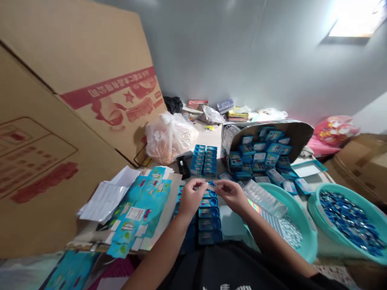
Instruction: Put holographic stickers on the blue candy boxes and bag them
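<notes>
left hand [191, 198] and right hand [232, 194] each pinch one end of small blue pack [211, 186], detail blurred, above row of blue packs [208, 219]. advise light fingertip grip, pack level, clear of teal basin [298, 201].

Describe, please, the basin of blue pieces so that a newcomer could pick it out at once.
Start at the tipped cardboard box of blue packs on the right; below it sit two teal basins. The wanted basin is the one at the far right edge, filled with dark blue pieces, whereas its neighbour holds white pieces.
</notes>
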Available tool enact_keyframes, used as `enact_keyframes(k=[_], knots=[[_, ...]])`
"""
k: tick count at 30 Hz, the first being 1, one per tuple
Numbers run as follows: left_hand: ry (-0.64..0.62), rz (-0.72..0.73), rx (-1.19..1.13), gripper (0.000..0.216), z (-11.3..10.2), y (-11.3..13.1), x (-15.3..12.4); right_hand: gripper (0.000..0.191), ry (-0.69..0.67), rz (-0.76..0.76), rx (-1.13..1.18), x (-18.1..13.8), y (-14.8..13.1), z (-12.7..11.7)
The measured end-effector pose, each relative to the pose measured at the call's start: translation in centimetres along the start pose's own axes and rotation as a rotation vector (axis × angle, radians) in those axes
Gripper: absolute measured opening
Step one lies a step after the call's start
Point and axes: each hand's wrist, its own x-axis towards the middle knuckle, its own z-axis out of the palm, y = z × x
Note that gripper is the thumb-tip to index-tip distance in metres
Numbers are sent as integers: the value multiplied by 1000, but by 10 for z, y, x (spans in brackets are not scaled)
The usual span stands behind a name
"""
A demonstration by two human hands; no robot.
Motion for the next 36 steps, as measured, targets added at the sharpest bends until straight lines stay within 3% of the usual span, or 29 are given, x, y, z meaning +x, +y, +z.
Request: enact_keyframes(k=[2,4,8,13,22,26,31,34,36], knots=[[68,137,250,11,6,-4,9,59,-27,26,20,10,7,-8],[120,203,456,8,13,-10,16,71,-57,58,22,22,16,-13],[101,176,631,11,26,-21,25,57,-33,109,10,38,43,-18],[7,163,646,14,30,-30,28,48,-10,143,-30,40,68,-14],[-26,72,642,11,30,-33,31,44,10,191,76,45,87,-9],[-25,-10,626,39,25,-35,36,48,-17,262,203,40,98,0],[-106,8,606,12,19,-36,37,48,31,367,282,19,109,34],[-145,36,581,12,16,-34,38,46,117,378,268,9,108,44],[-190,47,552,16,14,-32,40,50,192,367,242,3,104,36]])
